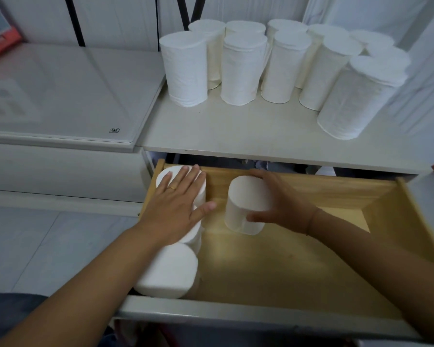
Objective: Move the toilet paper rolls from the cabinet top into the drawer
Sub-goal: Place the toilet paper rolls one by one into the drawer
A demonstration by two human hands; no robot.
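Plain white toilet paper rolls (238,68), pale cream cabinet top (236,131), light yellow wooden drawer (286,259), gold ring (171,188).

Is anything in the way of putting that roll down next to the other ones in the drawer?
Nothing visible. The right hand holds a roll upright over bare drawer floor. Only an open gap separates it from the rolls at the left wall, where the left hand rests flat.
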